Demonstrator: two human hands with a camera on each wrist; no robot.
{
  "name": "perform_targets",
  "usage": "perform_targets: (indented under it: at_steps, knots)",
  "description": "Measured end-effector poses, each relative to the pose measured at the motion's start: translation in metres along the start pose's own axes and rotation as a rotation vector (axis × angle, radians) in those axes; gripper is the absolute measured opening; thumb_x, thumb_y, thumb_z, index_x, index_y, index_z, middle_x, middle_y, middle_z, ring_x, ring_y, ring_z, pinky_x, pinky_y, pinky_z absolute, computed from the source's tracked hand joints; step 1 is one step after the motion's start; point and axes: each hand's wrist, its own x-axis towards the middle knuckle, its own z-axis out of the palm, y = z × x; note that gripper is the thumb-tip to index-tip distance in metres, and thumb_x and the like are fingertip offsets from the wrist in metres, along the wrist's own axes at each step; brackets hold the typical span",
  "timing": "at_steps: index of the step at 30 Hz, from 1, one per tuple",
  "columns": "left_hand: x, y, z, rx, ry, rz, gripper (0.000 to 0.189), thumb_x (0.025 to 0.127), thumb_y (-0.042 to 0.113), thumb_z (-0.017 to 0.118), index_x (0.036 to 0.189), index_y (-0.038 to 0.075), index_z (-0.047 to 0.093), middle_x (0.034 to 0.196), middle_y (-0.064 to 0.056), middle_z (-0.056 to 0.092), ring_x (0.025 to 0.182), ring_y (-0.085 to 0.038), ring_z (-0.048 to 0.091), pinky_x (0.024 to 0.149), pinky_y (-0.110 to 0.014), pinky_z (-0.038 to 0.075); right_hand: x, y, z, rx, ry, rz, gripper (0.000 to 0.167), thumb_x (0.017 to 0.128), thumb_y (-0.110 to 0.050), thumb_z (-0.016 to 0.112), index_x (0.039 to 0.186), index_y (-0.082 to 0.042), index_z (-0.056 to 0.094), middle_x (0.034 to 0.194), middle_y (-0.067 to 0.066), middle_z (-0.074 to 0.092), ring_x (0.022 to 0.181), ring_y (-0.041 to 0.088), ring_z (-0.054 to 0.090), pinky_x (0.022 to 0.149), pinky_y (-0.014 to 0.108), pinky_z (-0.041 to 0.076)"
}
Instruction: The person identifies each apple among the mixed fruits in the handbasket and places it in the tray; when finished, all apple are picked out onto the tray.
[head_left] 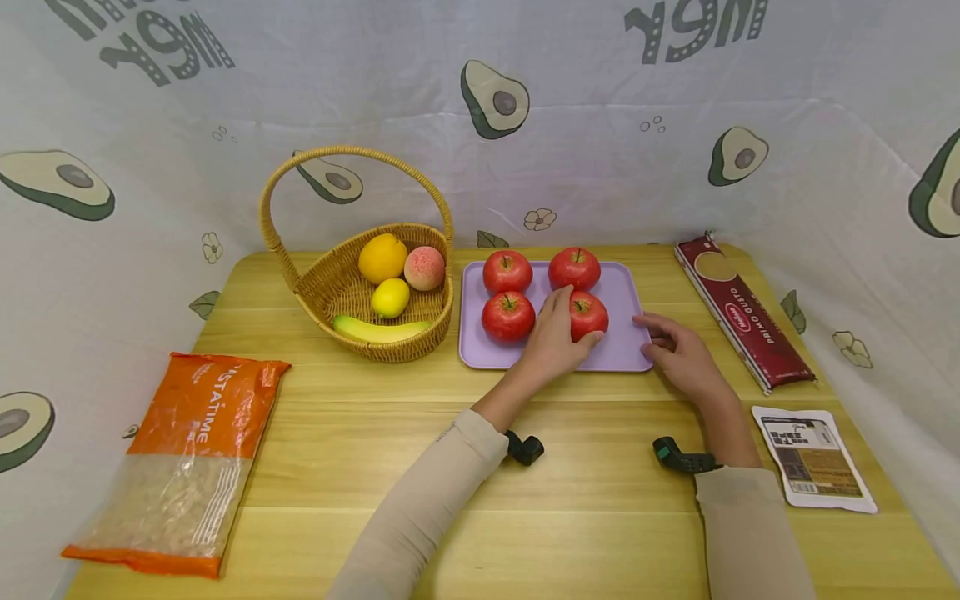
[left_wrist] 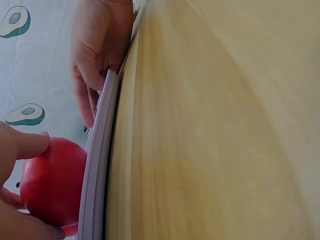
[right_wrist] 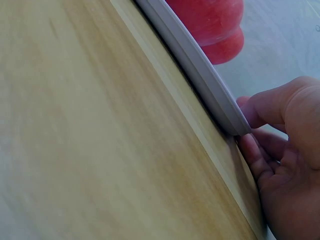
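Note:
A lilac tray [head_left: 624, 333] lies on the table with several red apples on it. My left hand [head_left: 557, 337] holds the front-right apple [head_left: 590, 314], its thumb and fingers curled round the sides. That same apple [left_wrist: 54, 182] sits against the tray [left_wrist: 96, 165] in the left wrist view. To its left is another front apple [head_left: 508, 317]; two more, a back-left apple [head_left: 507, 272] and a back-right apple [head_left: 575, 268], sit behind. At the tray's right end, my right hand [head_left: 684, 354] pinches the rim, with fingers above and below the edge [right_wrist: 232, 120] in the right wrist view.
A wicker basket [head_left: 311, 292] left of the tray holds a yellow-orange fruit [head_left: 383, 258], a peach [head_left: 424, 268], a lemon [head_left: 391, 297] and a banana [head_left: 381, 331]. An orange pasta bag [head_left: 198, 417] lies left. A red noodle packet [head_left: 742, 312] and a white pouch [head_left: 815, 461] lie right.

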Motion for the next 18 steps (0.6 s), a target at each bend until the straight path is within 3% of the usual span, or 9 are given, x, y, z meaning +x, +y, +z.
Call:
perform_targets:
  at_steps: [9,14,16,18]
  knots:
    - [-0.005,0.0,-0.006,0.018,-0.034,0.02,0.093,0.093,0.038,0.075,0.164,0.012,0.021,0.171,-0.009,0.025,0.156,-0.024,0.03,0.123,-0.043,0.035,0.002,0.005,0.001,-0.009,0.023,-0.026,0.046,0.105,-0.01,0.054,0.151,-0.006,0.051,0.151,0.024,0.05,0.121,0.031,0.051,0.083,-0.002,0.038]
    - [-0.016,-0.004,-0.023,-0.014,-0.021,0.128,0.09,0.092,0.047,0.074,0.163,0.015,0.029,0.17,-0.003,0.029,0.157,-0.02,0.029,0.123,-0.046,0.036,0.0,0.007,-0.003,-0.012,0.059,0.012,0.046,0.11,-0.027,0.047,0.152,-0.008,0.05,0.151,0.022,0.051,0.124,0.021,0.051,0.088,0.0,0.038]
    - [-0.021,-0.008,-0.035,-0.026,0.006,0.192,0.085,0.092,0.048,0.074,0.16,0.016,0.036,0.167,-0.002,0.035,0.154,-0.019,0.034,0.122,-0.046,0.038,-0.001,0.005,-0.006,-0.017,0.077,0.044,0.049,0.111,-0.036,0.042,0.152,-0.01,0.05,0.152,0.02,0.051,0.126,0.021,0.051,0.096,0.009,0.042]
    - [-0.025,-0.012,-0.051,-0.021,0.039,0.243,0.082,0.09,0.049,0.075,0.157,0.015,0.042,0.164,-0.004,0.04,0.152,-0.02,0.038,0.121,-0.047,0.039,-0.001,0.001,-0.009,-0.025,0.091,0.055,0.053,0.111,-0.041,0.039,0.153,-0.01,0.049,0.154,0.021,0.049,0.131,0.029,0.051,0.107,0.026,0.046]
